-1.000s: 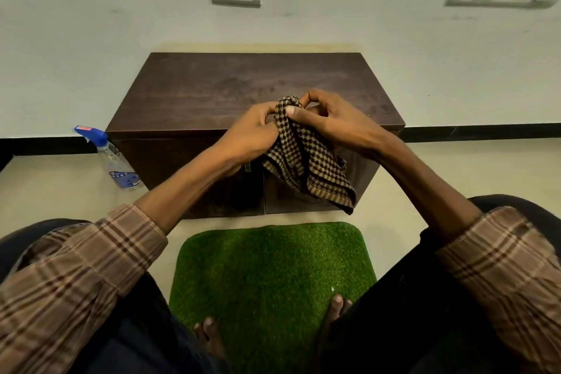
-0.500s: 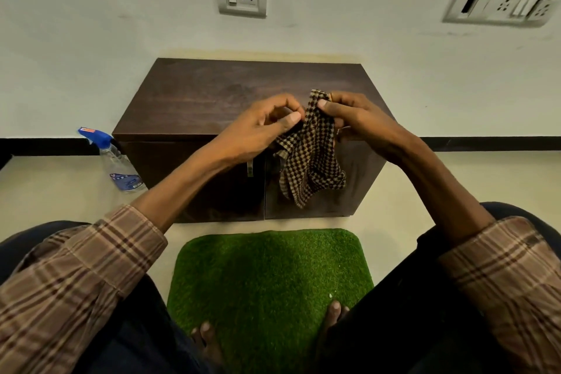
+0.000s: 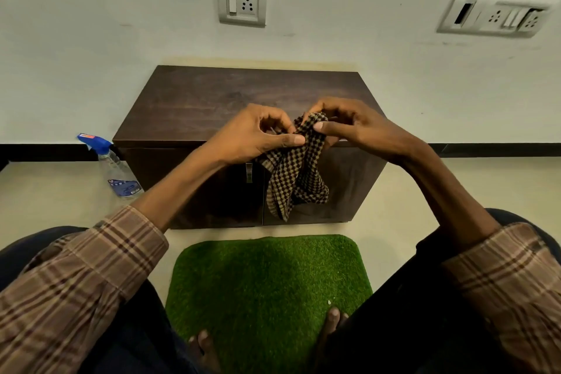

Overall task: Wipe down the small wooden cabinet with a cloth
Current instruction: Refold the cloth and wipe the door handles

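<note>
The cloth (image 3: 293,167) is a brown-and-tan checked rag, bunched at the top and hanging in loose folds in front of the cabinet (image 3: 243,106), over its right door. Both hands grip it above the cabinet's front edge: the left hand (image 3: 258,133) pinches the bunched top between thumb and fingers, and the right hand (image 3: 349,124) closes on the same bunch from the other side, so the two hands almost touch.

Half a second ago the hands held the cloth's top edge spread a little apart; now they have drawn together and the cloth is gathered into a tighter bundle.

Nearer than the cabinet, a green grass-like mat (image 3: 267,288) lies on the pale floor, with bare toes on its near edge. A spray bottle (image 3: 117,170) with a blue nozzle stands just left of the cabinet. Behind the cabinet, the white wall carries two switch-and-socket plates (image 3: 242,1).
</note>
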